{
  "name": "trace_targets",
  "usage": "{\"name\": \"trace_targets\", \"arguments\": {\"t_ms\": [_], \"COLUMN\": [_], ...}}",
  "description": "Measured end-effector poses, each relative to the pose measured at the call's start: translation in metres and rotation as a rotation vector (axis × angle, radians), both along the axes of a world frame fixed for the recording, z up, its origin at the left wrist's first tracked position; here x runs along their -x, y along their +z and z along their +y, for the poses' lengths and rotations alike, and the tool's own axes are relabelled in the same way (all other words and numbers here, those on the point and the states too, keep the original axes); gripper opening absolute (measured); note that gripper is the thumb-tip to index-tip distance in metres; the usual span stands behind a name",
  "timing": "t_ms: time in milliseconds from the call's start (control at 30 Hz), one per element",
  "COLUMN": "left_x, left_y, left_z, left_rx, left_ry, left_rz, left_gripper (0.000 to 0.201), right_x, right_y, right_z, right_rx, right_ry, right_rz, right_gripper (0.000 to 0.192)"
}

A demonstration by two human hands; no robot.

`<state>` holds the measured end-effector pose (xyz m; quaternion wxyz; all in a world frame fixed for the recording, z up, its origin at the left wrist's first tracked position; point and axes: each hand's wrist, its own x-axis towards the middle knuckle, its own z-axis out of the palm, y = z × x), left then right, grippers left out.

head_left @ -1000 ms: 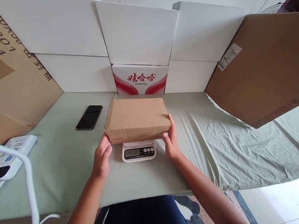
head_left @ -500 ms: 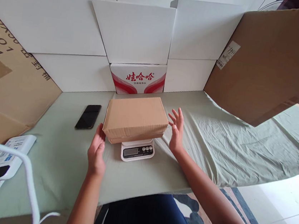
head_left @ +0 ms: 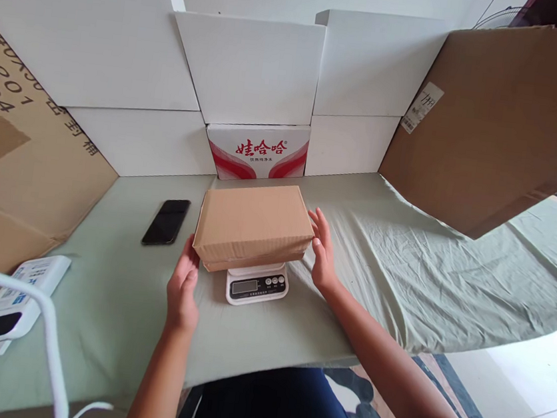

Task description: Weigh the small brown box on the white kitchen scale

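While box (head_left: pixel 251 223) rests on scale (head_left: pixel 256 285), phone (head_left: pixel 166 221) lies left.

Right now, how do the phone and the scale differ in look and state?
The phone is black, flat and bare on the cloth; the scale is white with a dark display and buttons. Nothing sits on the phone, while the scale carries a brown cardboard box between both hands. Both rest on the green cloth.
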<state>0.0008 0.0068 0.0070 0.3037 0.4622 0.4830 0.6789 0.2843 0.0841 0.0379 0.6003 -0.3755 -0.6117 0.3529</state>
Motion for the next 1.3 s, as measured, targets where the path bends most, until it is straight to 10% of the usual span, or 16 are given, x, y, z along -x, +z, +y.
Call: {"name": "trace_targets", "arguments": {"t_ms": [1033,1300], "left_x": [-0.001,0.007], "left_y": [0.005,0.062], "left_z": [-0.006,0.075], "left_rx": [0.023,-0.081], "left_ry": [-0.105,-0.006], "left_rz": [0.054,0.249], "left_gripper": [0.072,0.054], "right_x": [0.005,0.028], "right_y": [0.007,0.05], "right_z": [-0.01,0.062], "right_rx": [-0.039,-0.195], "right_ry": [0.073,-0.007], "right_rz": [-0.043,0.058], "right_gripper": [0.069,0.068]}}
